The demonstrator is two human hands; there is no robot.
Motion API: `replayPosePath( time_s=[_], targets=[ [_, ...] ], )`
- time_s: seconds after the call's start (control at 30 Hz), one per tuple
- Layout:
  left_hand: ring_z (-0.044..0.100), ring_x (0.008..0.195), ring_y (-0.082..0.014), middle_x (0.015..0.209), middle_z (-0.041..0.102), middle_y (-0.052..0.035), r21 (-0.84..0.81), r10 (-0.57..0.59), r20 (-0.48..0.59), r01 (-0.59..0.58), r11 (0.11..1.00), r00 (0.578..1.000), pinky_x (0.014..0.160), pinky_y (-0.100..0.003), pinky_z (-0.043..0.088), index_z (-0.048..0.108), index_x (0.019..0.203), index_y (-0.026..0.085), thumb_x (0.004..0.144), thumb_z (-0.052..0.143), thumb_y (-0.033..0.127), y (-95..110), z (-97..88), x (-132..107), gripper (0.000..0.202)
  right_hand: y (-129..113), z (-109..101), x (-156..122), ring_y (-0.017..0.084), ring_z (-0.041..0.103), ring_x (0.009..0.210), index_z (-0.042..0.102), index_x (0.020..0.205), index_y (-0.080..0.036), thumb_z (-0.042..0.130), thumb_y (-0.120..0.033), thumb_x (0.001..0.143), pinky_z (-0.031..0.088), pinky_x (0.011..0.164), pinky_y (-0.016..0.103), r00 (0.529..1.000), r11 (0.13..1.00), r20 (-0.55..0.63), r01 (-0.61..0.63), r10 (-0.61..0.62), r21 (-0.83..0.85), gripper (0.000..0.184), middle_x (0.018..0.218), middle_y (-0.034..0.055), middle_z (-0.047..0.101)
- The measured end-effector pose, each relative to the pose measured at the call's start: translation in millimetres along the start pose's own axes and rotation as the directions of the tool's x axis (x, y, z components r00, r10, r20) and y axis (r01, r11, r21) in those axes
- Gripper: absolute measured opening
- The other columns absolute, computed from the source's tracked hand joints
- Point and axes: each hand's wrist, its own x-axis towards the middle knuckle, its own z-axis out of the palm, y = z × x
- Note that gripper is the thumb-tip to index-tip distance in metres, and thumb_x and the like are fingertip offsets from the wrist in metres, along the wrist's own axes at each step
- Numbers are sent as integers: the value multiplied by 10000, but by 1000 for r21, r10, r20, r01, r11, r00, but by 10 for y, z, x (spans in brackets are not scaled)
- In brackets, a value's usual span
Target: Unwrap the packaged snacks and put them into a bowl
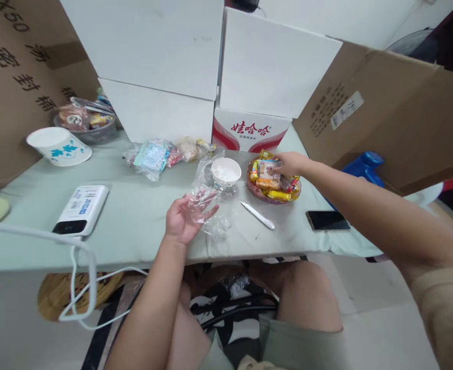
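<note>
My left hand (184,218) is raised over the front of the table, palm up and fingers curved apart, with a crinkled clear plastic bag (216,223) caught among them. Just beyond it, a small white bowl (226,171) stands amid more of the film. My right hand (286,164) reaches into a reddish round basket (254,194) heaped with wrapped snacks; its fingers are on a white-labelled snack packet (267,169), and the fingertips are partly hidden. Between the hands lies a white pen-shaped cutter (258,216).
A black phone (327,220) lies at the right and a white power bank (82,210) with a cable at the left. Snack bags (152,155) line the back, near a paper tub (59,147) and a filled clear bowl (91,134). Cardboard boxes (365,103) wall the table.
</note>
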Motion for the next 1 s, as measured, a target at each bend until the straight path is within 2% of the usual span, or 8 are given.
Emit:
replayPosePath(
  time_s=[0.23,0.37,0.43,0.5,0.6,0.67,0.83,1.0],
  targets=[
    [714,1072,-334,928,781,-55,-2,-40,26,40,999,999,976,-648,535,680,720,189,728,615,225,10,7,-23,75,-80,-46,-64,383,587,1198,695,1246,-200,624,-505,864,475,957,479,999,988,29,-28,33,-150,494,1270,177,669],
    [674,1150,-342,1007,764,-43,-3,-45,76,45,999,996,964,-627,537,658,688,220,762,601,321,14,-39,-51,138,-168,-56,-354,343,586,1215,699,1205,-194,621,-442,869,467,1017,467,980,968,-191,-3,52,250,425,1277,147,665],
    [670,1148,-330,1021,758,-34,6,-26,82,26,1000,996,950,-596,543,647,669,231,777,589,368,8,-61,-63,184,-331,105,-631,280,641,1119,681,1183,-190,559,-431,908,499,984,421,977,779,-209,94,48,620,386,1199,113,709],
    [686,1096,-316,976,758,-33,25,-23,73,21,999,997,933,-574,546,640,649,232,770,592,392,-8,-65,-68,205,-572,376,-930,262,657,1117,642,1205,-215,574,-505,892,512,979,422,991,428,-130,110,16,897,432,1204,95,719],
    [713,993,-307,864,754,-38,97,-72,50,67,993,996,916,-567,540,649,660,230,734,608,387,-60,-41,-51,178,-962,822,-1242,268,705,1062,602,1180,-271,628,-639,802,545,935,455,991,-162,16,-37,-129,986,528,1108,76,760],
    [725,921,-302,817,747,-45,193,-113,13,108,975,994,904,-550,542,650,683,216,717,619,388,-112,-34,-22,178,-1135,1030,-1307,247,722,987,628,1033,-261,703,-659,738,547,932,429,998,-351,-29,7,-58,936,501,958,54,772],
    [714,814,-254,867,734,-108,631,65,-257,117,767,964,745,-366,546,618,739,169,705,646,659,-232,-127,62,492,-1096,1230,-1275,127,601,540,595,797,-221,752,-639,711,541,581,288,965,-257,-122,182,232,949,454,648,-30,640],
    [681,987,-253,1108,715,-105,854,172,-160,49,518,972,744,-315,524,679,986,188,581,809,568,-352,-144,97,570,-931,1363,-1351,74,458,377,613,843,-203,682,-616,780,364,371,223,970,-84,-136,156,203,984,423,664,-13,666]
  ],
)
